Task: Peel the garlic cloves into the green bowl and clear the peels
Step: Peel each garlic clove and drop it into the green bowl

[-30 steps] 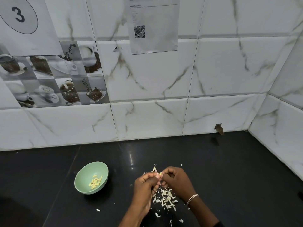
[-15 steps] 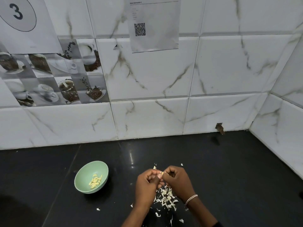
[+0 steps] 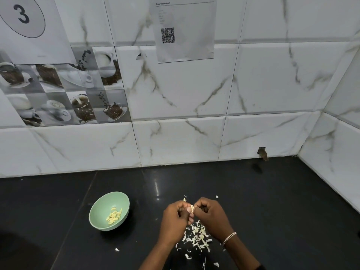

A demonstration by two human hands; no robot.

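Peels: a loose heap of thin, pale garlic peels (image 3: 196,237) lies on the glossy black countertop (image 3: 272,211) below the hands, with a few stray flakes around it.
Right hand (image 3: 211,217): fingers curled, pinching a small pale garlic clove (image 3: 191,208); a silver chain bracelet (image 3: 229,238) is on the wrist.
Left hand (image 3: 174,219): fingers curled, pinching the same clove from the other side.
Clove: held above the counter, over the far edge of the heap.
Bowl: a round pale green bowl (image 3: 101,207) stands to the left, apart from the hands, with yellowish peeled cloves (image 3: 114,215) inside.
Wall: white marble-veined tiles (image 3: 194,94) with a coffee-cup picture panel (image 3: 64,88).
Papers: a white sheet with a QR code (image 3: 185,30); a sheet with a circled 3 (image 3: 29,26).
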